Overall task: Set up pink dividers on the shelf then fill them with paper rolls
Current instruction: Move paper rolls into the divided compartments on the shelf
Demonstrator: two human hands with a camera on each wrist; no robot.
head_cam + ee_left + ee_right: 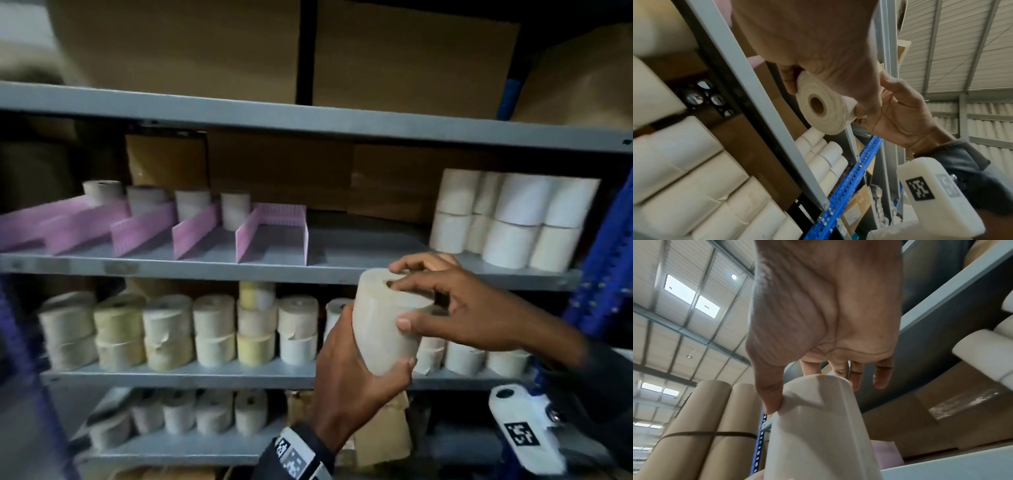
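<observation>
I hold one cream paper roll [388, 329] upright in front of the grey middle shelf's front edge [342, 272]. My left hand [356, 363] grips it from below and behind, fingers wrapped round its lower part. My right hand [455, 308] takes it from the top, fingertips on its end face near the core hole and thumb on its side. The pink dividers [205, 233] stand in a row on that shelf, to the left. A roll stands at the back of several lanes; the rightmost lane [277, 240] holds none. The left wrist view shows the roll's end [818, 110]; the right wrist view shows its side [818, 426].
A two-high stack of white rolls [513, 219] fills the shelf's right end. Brown cartons [281, 168] line its back. The shelves below carry rows of rolls [205, 329]. A blue perforated upright [609, 257] stands on the right.
</observation>
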